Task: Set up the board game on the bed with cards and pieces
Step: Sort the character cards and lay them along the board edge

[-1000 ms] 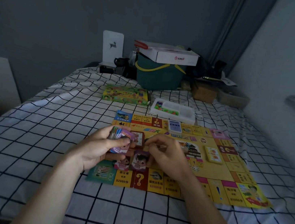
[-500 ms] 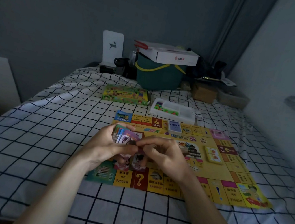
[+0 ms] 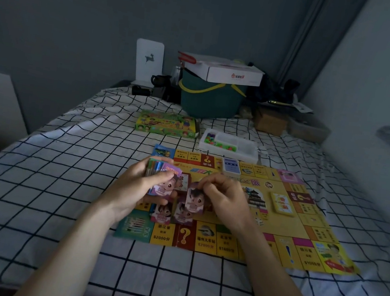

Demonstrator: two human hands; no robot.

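Board (image 3: 278, 224) laid on bed (image 3: 59, 179); two decks placed. Left hand (image 3: 138, 185) grips note stack (image 3: 160, 170); right hand (image 3: 226, 200) pinches one note (image 3: 195, 199). Dealing, pieces outstanding.

Head-worn view, forward-down over bed (image 3: 34, 175)

Green bucket (image 3: 209, 102) under white carton (image 3: 227, 71)

Bedsheet (image 3: 47, 177): white, black grid. Game board (image 3: 285, 226): yellow, with teal corner at 7 o'clock and pink corner at 1 o'clock. Game box (image 3: 166, 123): green-yellow. Basket (image 3: 208, 99): dark green, yellow handle. Held cards (image 3: 166, 181): purple-pink.
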